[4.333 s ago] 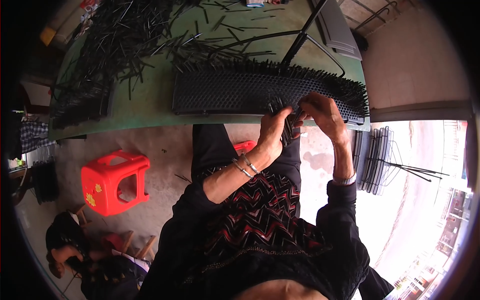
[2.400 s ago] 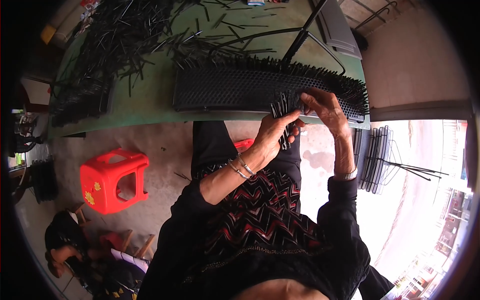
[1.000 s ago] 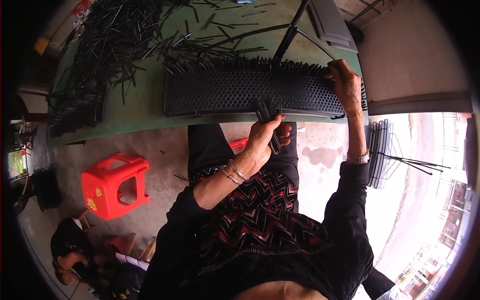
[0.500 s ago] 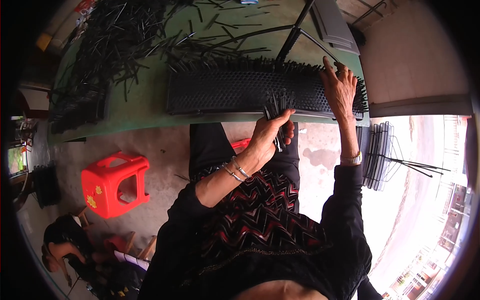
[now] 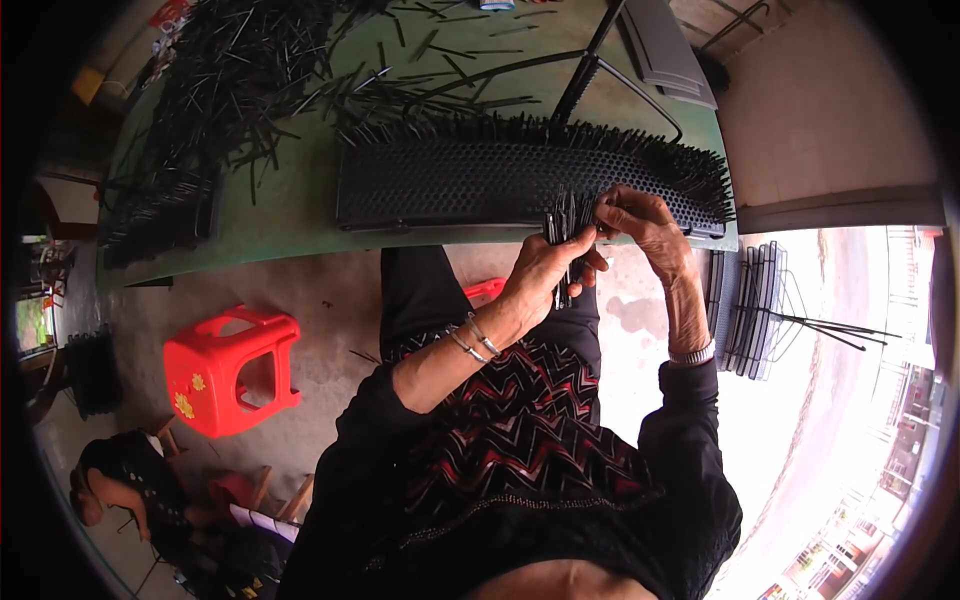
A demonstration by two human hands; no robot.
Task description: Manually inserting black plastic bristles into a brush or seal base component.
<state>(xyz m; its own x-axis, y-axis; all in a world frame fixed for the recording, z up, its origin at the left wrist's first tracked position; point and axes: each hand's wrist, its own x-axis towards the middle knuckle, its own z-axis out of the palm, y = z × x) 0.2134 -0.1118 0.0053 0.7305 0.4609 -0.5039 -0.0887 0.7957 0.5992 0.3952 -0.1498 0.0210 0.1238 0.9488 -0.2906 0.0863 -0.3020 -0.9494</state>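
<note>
A green table (image 5: 288, 190) runs across the far side of a pale, stained floor (image 5: 335, 345), and from my remote seat I look down on it past the wearer's patterned black-and-red top (image 5: 530, 420). At the near left I see another person (image 5: 130, 485) in dark clothing, bent over. On the table's left end lies a dark, bristly piece (image 5: 165, 225), too shadowed for me to read clearly. A red plastic stool (image 5: 232, 370) with yellow flower shapes stands on the floor, and farther off a tangled heap of thin black sticks (image 5: 245, 90) covers the table's far left, thinning toward the middle. Along the near edge I have the long black perforated panel (image 5: 440, 185), with short black pieces bristling up along its far side and across its right end. Just in front of it, right of its middle, the left hand (image 5: 545, 268) is clenched around a bundle of black sticks (image 5: 563, 222), their ends spreading upward. Behind the panel, a black rod frame (image 5: 578, 92) rises from the table. The right hand (image 5: 650, 232) is bent in at the bundle's right side; I cannot tell whether its fingertips pinch a stick. Grey sheets (image 5: 665, 52) lie at the far right, and wire racks (image 5: 757, 315) stand beyond the table's right end.
</note>
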